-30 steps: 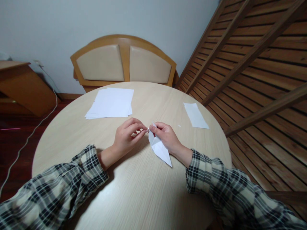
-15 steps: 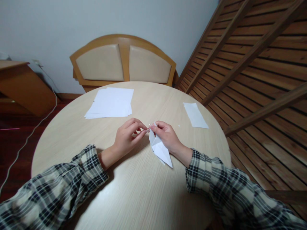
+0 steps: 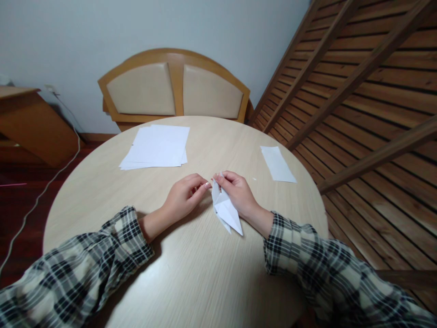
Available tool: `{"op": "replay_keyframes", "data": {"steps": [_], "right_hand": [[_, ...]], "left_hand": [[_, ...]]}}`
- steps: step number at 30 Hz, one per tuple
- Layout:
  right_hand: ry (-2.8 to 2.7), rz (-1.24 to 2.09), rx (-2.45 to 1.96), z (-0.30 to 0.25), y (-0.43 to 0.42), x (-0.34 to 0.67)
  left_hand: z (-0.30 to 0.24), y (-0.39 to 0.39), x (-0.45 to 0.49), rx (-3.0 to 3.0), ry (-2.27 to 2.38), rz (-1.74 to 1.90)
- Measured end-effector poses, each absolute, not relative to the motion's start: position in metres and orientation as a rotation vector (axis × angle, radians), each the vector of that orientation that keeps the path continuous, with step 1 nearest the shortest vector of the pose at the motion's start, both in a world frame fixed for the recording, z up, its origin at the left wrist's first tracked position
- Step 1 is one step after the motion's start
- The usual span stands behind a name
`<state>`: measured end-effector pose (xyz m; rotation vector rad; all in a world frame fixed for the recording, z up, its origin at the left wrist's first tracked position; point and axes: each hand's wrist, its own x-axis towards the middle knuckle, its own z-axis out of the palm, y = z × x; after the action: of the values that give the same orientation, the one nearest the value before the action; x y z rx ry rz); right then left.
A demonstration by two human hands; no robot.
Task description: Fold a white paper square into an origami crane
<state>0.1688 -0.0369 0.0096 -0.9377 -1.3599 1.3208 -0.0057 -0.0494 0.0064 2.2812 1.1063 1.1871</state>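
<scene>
A folded white paper piece (image 3: 228, 210) with pointed flaps hangs above the table, its points toward me. My right hand (image 3: 235, 187) pinches its upper end between thumb and fingers. My left hand (image 3: 187, 193) is closed, thumb against index finger, at the paper's upper left edge. Its fingertips appear to grip that edge, though the contact is partly hidden. Below both hands lies the round pale wooden table (image 3: 184, 269).
Several white paper sheets (image 3: 155, 146) lie stacked at the table's far left. A rectangular paper strip (image 3: 278, 164) lies near the right edge, and a tiny white scrap (image 3: 254, 179) beside my right hand. Behind stands a padded wooden headboard (image 3: 179, 89); slatted wood (image 3: 368, 150) rises at right.
The lower flaps of the folded paper have swung slightly left and spread apart. My left hand has lowered a little, its fingers curling in more. My right hand stays nearly still.
</scene>
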Motion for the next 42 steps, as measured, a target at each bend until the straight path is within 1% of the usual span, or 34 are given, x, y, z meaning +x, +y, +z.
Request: {"op": "replay_keyframes", "data": {"steps": [5, 10, 14, 20, 26, 34, 38, 42], "right_hand": [[-1.373, 1.299, -0.934, 0.0051, -0.0349, 0.1682], [-1.306, 1.364, -0.910, 0.0000, -0.0333, 0.1685], [-1.361, 1.289, -0.950, 0.0028, -0.0334, 0.1709], [-1.411, 1.144, -0.935, 0.0080, -0.0329, 0.1743], [-1.394, 1.125, -0.960, 0.0076, -0.0340, 0.1744], [-1.473, 1.253, -0.915, 0.0054, -0.0317, 0.1741], [-1.562, 1.204, -0.965, 0.0042, -0.0324, 0.1742], [-1.553, 1.124, -0.971, 0.0043, -0.0324, 0.1750]], "left_hand": [[0.0056, -0.0496, -0.0031, 2.209, 1.097, 1.031], [0.0044, -0.0488, -0.0026, 2.187, 1.091, 1.067], [0.0060, -0.0491, -0.0031, 2.171, 1.105, 1.091], [0.0064, -0.0501, -0.0027, 2.207, 1.022, 1.018], [0.0079, -0.0513, -0.0022, 2.184, 0.992, 1.013], [0.0057, -0.0471, -0.0049, 2.108, 1.107, 1.197], [0.0039, -0.0447, -0.0055, 2.013, 1.112, 1.312], [0.0034, -0.0457, -0.0036, 1.974, 1.044, 1.282]]}}
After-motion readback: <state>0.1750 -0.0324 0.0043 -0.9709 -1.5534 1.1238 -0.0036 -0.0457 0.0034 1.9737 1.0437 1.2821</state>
